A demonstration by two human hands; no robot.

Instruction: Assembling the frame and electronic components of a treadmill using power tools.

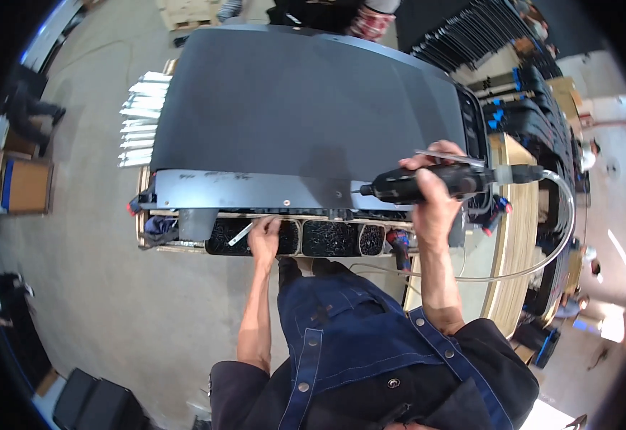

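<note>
My right hand (435, 186) is wrapped round a black air screwdriver (406, 186), its tip pointing left above the front edge of a large dark grey panel (306, 100). A clear hose (567, 208) runs from its back end. My left hand (264, 240) is at the right part of a bin of small black screws (230, 247), just below the panel's edge. Its fingers are curled together; what they hold, if anything, is too small to make out. Beside it a pale metal strip (241, 233) lies slanted in the bin. Screw heads (286, 203) show on the panel's light front edge.
Two more bins, a larger screw bin (329, 238) and a smaller one (372, 239), stand to the right, with a red and black power tool (399, 247) alongside. Silver metal strips (141, 118) are stacked at the panel's left. Wooden boards (506, 244) stand at the right.
</note>
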